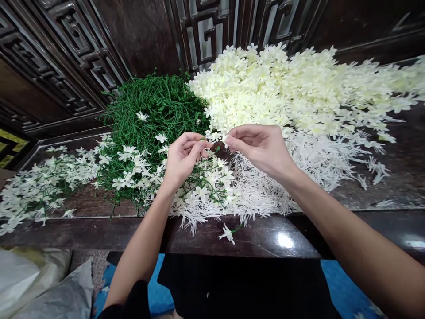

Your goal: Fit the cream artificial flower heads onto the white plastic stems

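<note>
My left hand (186,155) is closed in a pinch over the flower piles, with a bit of green plastic stem (203,139) showing at its fingertips. A short way to the right, my right hand (262,146) pinches a small white flower piece (225,141), partly hidden by the fingers. The two sets of fingertips face each other, slightly apart. Behind my left hand lies a heap of green stems (156,97). Loose cream-white petals (265,88) are piled behind my right hand. White stamen pieces (265,190) spread below it, and flowers on green stems (212,179) lie between my wrists.
More stemmed white flowers (49,181) cover the left of the dark wooden bench (398,177). One flower (227,234) lies at the front edge. A carved wooden panel (206,35) rises behind. Pale sacks (63,288) stand on the floor at lower left.
</note>
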Demonstrator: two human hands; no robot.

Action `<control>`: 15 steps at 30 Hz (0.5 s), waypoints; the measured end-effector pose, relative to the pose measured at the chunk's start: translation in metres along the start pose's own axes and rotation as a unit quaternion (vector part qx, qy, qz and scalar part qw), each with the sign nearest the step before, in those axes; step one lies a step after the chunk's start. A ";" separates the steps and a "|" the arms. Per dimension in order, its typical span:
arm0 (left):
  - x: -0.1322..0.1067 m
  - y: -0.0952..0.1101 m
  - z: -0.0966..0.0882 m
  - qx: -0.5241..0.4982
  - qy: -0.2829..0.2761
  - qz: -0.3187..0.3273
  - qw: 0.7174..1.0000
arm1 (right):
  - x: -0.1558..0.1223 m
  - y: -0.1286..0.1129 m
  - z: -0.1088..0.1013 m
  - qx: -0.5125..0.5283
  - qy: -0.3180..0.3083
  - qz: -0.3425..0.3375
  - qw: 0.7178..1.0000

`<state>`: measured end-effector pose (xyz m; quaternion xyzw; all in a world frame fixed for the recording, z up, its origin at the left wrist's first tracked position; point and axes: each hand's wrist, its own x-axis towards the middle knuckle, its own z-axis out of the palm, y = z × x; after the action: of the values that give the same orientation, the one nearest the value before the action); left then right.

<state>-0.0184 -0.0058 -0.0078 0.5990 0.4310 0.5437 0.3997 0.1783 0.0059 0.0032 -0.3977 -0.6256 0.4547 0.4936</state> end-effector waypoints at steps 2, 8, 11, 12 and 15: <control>0.000 0.001 0.000 0.031 0.015 -0.005 0.999 | 0.000 -0.001 0.000 -0.007 -0.001 -0.005 1.000; -0.003 0.004 0.002 0.072 0.001 -0.015 0.997 | -0.002 0.000 0.005 -0.004 -0.013 -0.014 1.000; -0.004 0.006 0.004 0.063 -0.004 -0.023 0.998 | -0.004 0.001 0.008 0.002 0.000 -0.014 1.000; -0.004 0.006 0.005 0.060 -0.003 -0.026 0.998 | -0.005 0.001 0.009 0.004 0.007 -0.016 1.000; -0.004 0.006 0.006 0.051 -0.006 -0.015 0.999 | -0.006 0.001 0.011 0.005 0.015 -0.017 1.000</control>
<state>-0.0124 -0.0115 -0.0044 0.6157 0.4645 0.5114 0.3790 0.1690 -0.0014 -0.0007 -0.3915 -0.6223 0.4434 0.5127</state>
